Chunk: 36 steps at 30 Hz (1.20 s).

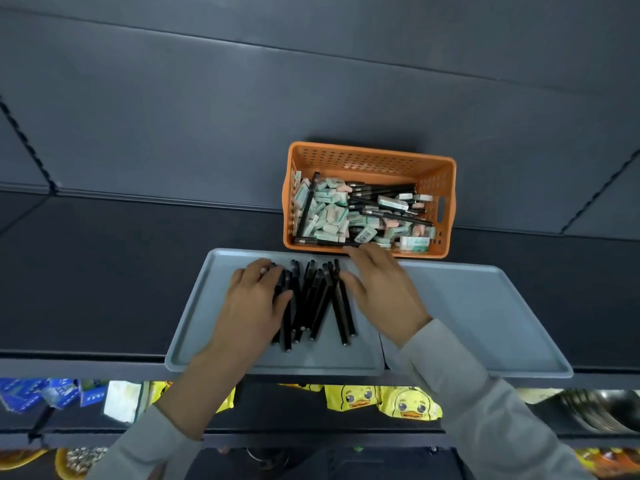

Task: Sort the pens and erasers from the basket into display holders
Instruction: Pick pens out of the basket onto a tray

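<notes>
An orange perforated basket point(370, 157) stands on the dark shelf, holding several black pens point(384, 190) mixed with several green-and-white erasers point(334, 216). In front of it lies a grey tray point(194, 317) with a bundle of black pens point(311, 303) laid roughly lengthwise. My left hand point(258, 299) rests on the left side of the bundle, fingers spread over the pens. My right hand point(379, 289) presses flat against the bundle's right side, fingers straight and reaching the basket's near rim. A second grey tray point(485, 313) lies to the right, bare.
The dark shelf surface point(138, 254) stretches left and behind the basket. Below the shelf's front edge hang yellow duck-print packets point(398, 403), blue packages point(45, 393) at left and metal bowls point(595, 410) at right.
</notes>
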Motion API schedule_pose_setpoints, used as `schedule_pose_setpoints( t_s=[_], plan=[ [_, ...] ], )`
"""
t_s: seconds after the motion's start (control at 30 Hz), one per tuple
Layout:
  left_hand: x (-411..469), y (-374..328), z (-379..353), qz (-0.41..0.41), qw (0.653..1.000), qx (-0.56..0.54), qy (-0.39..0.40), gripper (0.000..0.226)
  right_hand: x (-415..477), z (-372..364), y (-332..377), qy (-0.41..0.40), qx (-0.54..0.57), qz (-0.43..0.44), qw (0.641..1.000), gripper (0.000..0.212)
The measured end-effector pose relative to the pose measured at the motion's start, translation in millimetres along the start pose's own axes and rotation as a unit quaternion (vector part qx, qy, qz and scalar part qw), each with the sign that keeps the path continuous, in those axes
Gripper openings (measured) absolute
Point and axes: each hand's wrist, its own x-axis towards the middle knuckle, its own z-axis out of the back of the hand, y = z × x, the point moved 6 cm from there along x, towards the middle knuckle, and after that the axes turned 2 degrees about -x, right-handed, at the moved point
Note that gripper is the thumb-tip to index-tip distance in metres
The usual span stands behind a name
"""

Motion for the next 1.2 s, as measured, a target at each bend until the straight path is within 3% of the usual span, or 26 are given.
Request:
schedule_pose_setpoints(
  t_s=[0.13,0.27,0.37,0.53,0.63,0.73,0.87,1.2],
  plan=[
    [36.8,-31.6,12.1,-0.047,0.998,-0.028,-0.033,0.041,37.8,34.2,-49.2,-0.026,-0.045,-0.027,0.998,0.043],
    [78.2,-62.9,-2.2,-0.071,0.997,0.006,-0.008,0.046,75.2,28.4,-91.0,0.086,-0.107,-0.059,0.989,0.05],
    [107.0,-74.8,-15.3,-0.063,0.997,0.037,0.013,0.049,88.9,23.2,-98.0,0.127,-0.175,-0.055,0.975,0.037],
    [145.9,-91.9,-29.3,-0.092,0.993,0.069,0.019,0.059,91.1,23.6,-105.2,0.078,-0.23,-0.038,0.969,0.026],
    [165.5,-108.1,-36.2,-0.134,0.987,0.089,-0.002,0.055,88.0,39.5,-118.7,0.008,-0.156,-0.068,0.985,0.013],
    [181.8,-120.6,-51.8,-0.14,0.981,0.132,0.034,0.05,85.3,58.0,-122.7,-0.07,-0.103,-0.08,0.989,0.011],
    [190.9,-121.2,-68.1,-0.102,0.977,0.173,0.075,0.047,88.6,62.0,-125.2,-0.07,-0.114,-0.088,0.987,0.016],
    [186.1,-113.4,-57.5,-0.09,0.97,0.215,0.069,0.043,95.9,49.8,-125.7,-0.088,-0.108,-0.072,0.988,0.033]
  ],
)
